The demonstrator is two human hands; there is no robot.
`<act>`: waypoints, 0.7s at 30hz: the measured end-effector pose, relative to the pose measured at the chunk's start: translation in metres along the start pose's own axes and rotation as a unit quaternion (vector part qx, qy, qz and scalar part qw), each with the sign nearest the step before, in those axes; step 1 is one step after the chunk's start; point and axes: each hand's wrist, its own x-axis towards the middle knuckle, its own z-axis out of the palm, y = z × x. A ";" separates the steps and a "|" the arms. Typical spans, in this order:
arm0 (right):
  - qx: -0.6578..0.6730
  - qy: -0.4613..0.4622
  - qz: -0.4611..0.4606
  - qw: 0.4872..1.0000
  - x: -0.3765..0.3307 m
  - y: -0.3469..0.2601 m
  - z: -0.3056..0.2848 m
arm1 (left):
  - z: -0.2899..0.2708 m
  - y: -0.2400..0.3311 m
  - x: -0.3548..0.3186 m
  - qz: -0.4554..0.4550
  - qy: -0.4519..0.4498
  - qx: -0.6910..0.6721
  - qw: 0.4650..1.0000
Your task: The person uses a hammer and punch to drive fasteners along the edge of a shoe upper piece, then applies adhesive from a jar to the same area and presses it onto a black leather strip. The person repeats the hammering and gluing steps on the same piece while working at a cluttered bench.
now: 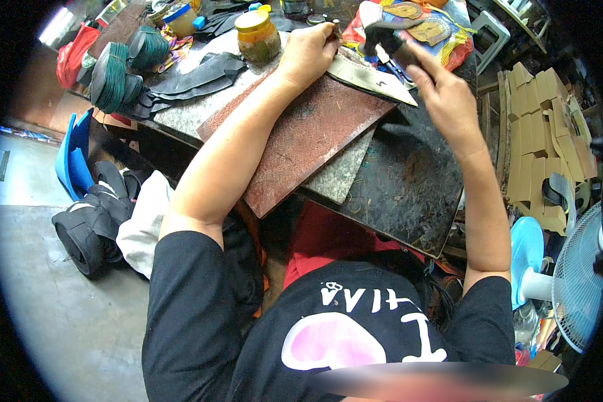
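Note:
My left hand (310, 55) is closed around a short rod-shaped hand tool (336, 28), whose top end sticks up above the fingers; its lower end is hidden. Under and beside that hand lies a cream strip-like piece (375, 82) with a dark mark, reaching over the edge of a reddish-brown board (301, 144). To the right, my right hand (445, 100) grips a hammer (400, 52) by its handle. The hammer's dark head is raised near the left hand, apart from the rod-shaped tool, and slightly blurred.
A yellow-lidded jar (257, 39) stands left of my left hand, near dark strips (194, 80) and green cord spools (110, 77). Beyond the hammer is a colourful bag (449, 47) with sole-shaped pieces on it. Stacked cartons (536, 127) and a fan (579, 278) stand at right.

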 end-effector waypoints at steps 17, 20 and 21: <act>-0.070 -0.083 0.047 0.993 -0.018 -0.004 0.006 | 0.005 -0.015 -0.002 -0.273 -0.013 -0.363 0.891; -0.070 -0.101 0.070 0.990 -0.019 -0.002 0.009 | 0.005 -0.017 -0.003 -0.254 -0.017 -0.362 0.897; -0.067 -0.097 0.068 0.991 -0.019 0.000 0.010 | 0.005 -0.018 -0.003 -0.250 -0.018 -0.363 0.897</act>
